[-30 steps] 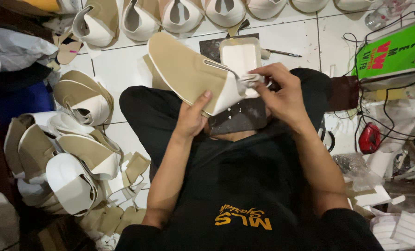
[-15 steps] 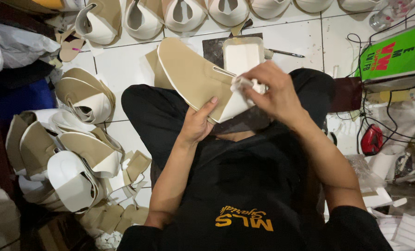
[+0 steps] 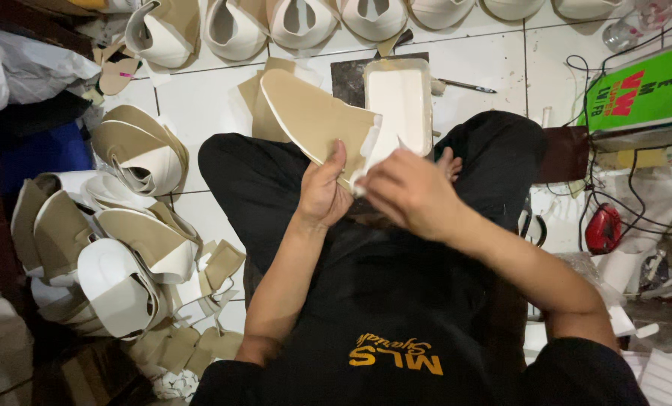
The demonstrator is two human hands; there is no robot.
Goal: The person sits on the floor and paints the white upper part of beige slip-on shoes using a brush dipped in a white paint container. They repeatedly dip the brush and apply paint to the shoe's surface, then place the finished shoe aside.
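Two bare hands meet above the person's lap. The left hand point(image 3: 322, 197) clamps the near edge of a tan shoe upper piece point(image 3: 313, 120), thumb on top and fingers hidden beneath it. The right hand point(image 3: 409, 192) is closed with its back to the camera, so its fingertips are hidden; it seems to pinch the white strip point(image 3: 370, 150) that runs along the piece's right edge, though what exactly it grips cannot be made out. The piece is held tilted over the black-trousered knees, its far end reaching toward the tiled floor point(image 3: 200, 98).

Just beyond the hands lies one white rectangular tray point(image 3: 400, 101), resting on a dark slab whose near side is covered by the piece. One thin pen-like tool point(image 3: 467, 86) lies to the tray's right.

Along the top edge stands a row of finished tan-and-white uppers point(image 3: 234, 30); about seven show, several cut off by the frame. A second heap of uppers point(image 3: 125, 225) is piled at the left, overlapping too much to count. At the right sit one green box point(image 3: 644, 90), one red object point(image 3: 603, 229) tangled in black cables, and scissor handles point(image 3: 533, 229) half hidden behind the knee.
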